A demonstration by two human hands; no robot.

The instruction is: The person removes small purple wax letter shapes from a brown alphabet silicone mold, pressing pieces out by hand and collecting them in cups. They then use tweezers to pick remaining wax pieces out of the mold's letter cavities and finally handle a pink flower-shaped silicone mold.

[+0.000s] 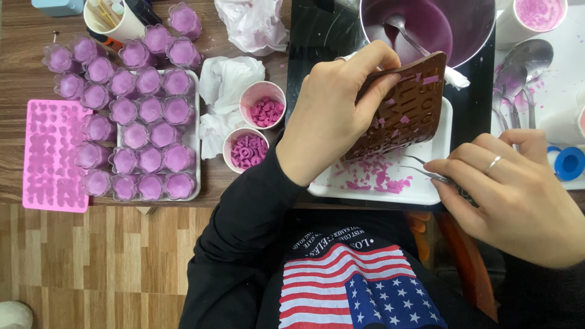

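- Right hand (pixel 518 195), grip closed on tweezers (pixel 426 172), tips near the mold's lower edge.
- Left hand (pixel 332 113), grip closed on a brown mold (pixel 405 109), held tilted over a white tray (pixel 426 192).
- Pink bits (pixel 378 176) lay scattered in the tray.
- Two cups (pixel 247 149) of pink letters stood left of the hand.
- Pot (pixel 426 24) sat beyond the mold on the table (pixel 24 42).

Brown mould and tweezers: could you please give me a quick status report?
Left hand holds brown mould tilted over white tray. Right hand pinches tweezers, tips near mould. Pink scraps on tray.
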